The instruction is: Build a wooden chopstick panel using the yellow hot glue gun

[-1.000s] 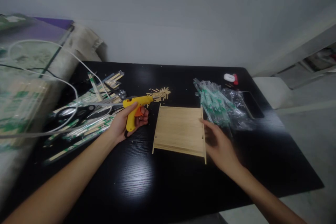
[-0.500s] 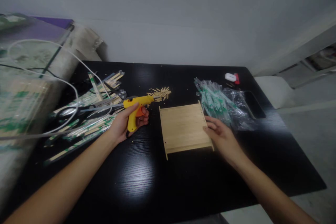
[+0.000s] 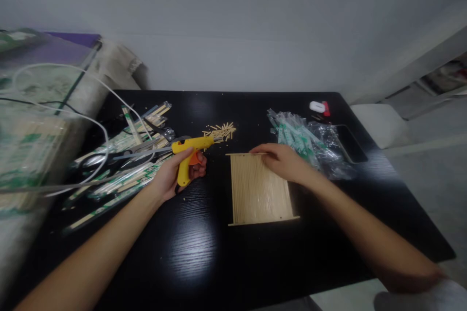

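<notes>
Right grip [image 3: 280,161] has turned the stick panel [image 3: 260,194] further round.

The right hand [image 3: 282,161] hides the wooden panel's [image 3: 260,190] far right corner; left-edge clutter [image 3: 25,150] is blurred

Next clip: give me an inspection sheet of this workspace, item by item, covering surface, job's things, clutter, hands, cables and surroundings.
Surface: glossy black table, small wood crumbs near the glue gun.
Job's things: yellow glue gun with orange trigger; flat panel of wooden sticks lying on the table.
Clutter: wrapped chopsticks and scissors at left; cut stick bits; pile of plastic wrappers; dark phone; small white and red item.
Hands: left hand grips the glue gun; right hand rests on the panel's far edge.
Cables: white cable loops over the left pile; a thin black one beside it.
Surroundings: plain pale wall; blurred bags at left.
</notes>
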